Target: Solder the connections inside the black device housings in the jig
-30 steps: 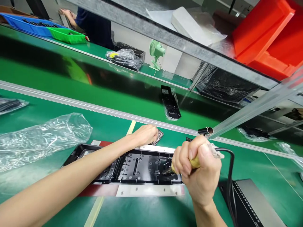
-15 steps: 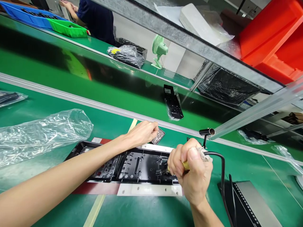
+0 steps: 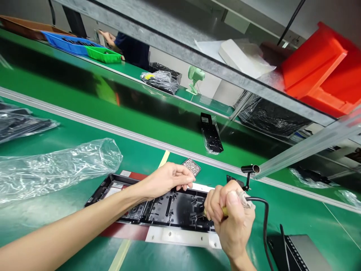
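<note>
My right hand (image 3: 229, 216) is wrapped round the yellow handle of a corded tool (image 3: 225, 211); a black cable runs from its top, and its tip points down at the right part of a black plastic housing (image 3: 180, 209). Over the housing's far edge hangs my left hand (image 3: 176, 176), fingers curled and pinched together; whatever they hold is too small to make out. Just beyond the left fingertips lies a small tray of tiny metal parts (image 3: 192, 166). The housing rests between white strips (image 3: 180, 236) on the green table.
A clear plastic bag (image 3: 64, 165) lies at left, a black and grey panel (image 3: 304, 250) at lower right. A metal tube holder (image 3: 249, 169) stands behind my right hand. Beyond the rail is a wrapped black part (image 3: 211, 133). A shelf carries a red bin (image 3: 318, 71). A person is far back.
My left hand has moved from beside the small tray back over the housing's far edge. My right hand keeps its grip on the tool. The whole view has shifted slightly.
</note>
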Action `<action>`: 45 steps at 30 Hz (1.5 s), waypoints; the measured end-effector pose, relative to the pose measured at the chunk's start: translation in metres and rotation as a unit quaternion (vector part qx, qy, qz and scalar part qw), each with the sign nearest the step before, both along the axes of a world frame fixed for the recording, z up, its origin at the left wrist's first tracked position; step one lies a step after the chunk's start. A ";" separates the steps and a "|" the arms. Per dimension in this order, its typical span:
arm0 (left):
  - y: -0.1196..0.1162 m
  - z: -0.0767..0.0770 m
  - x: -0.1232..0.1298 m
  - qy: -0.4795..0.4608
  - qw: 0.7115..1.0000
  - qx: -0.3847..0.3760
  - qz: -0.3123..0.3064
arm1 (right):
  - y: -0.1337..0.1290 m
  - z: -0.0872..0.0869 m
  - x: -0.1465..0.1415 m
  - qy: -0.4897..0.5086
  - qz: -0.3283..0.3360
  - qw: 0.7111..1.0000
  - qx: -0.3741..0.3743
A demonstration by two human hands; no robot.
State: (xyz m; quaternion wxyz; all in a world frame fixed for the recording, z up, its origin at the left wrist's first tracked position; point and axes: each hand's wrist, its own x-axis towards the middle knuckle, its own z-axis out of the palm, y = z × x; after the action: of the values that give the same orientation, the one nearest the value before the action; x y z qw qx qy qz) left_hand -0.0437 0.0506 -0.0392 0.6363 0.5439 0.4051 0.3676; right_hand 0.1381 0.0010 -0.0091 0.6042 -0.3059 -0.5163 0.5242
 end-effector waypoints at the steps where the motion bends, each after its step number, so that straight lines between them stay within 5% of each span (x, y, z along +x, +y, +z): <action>1: -0.002 -0.003 -0.001 -0.012 1.000 -0.009 -0.003 | 0.000 0.000 0.000 0.001 -0.004 1.000 0.001; 8: -0.005 -0.023 -0.003 -0.059 0.998 -0.028 -0.015 | 0.000 0.001 -0.002 0.015 -0.027 0.999 0.015; 19: -0.005 -0.024 0.001 -0.073 0.996 -0.032 -0.029 | 0.000 0.000 -0.001 0.014 -0.028 0.999 0.011; 26: -0.006 -0.020 0.011 0.096 0.993 0.068 -0.001 | 0.001 0.000 -0.001 0.013 -0.025 0.999 0.018; 33: -0.007 -0.018 0.024 0.297 0.886 0.344 -0.086 | 0.002 -0.001 -0.001 0.015 -0.023 0.999 0.024; 40: 0.001 -0.026 0.028 0.376 0.789 0.457 -0.166 | 0.002 -0.001 -0.001 0.016 -0.022 0.999 0.027; 45: 0.004 -0.024 0.029 0.383 0.759 0.496 -0.177 | 0.003 0.000 -0.002 0.015 -0.021 0.999 0.034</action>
State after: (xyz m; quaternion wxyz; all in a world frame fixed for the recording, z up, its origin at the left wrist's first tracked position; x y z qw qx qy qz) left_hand -0.0144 0.0547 -0.0630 0.1230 0.9410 0.2724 0.1588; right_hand 0.1365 0.0035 -0.0095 0.6329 -0.2878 -0.5182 0.4981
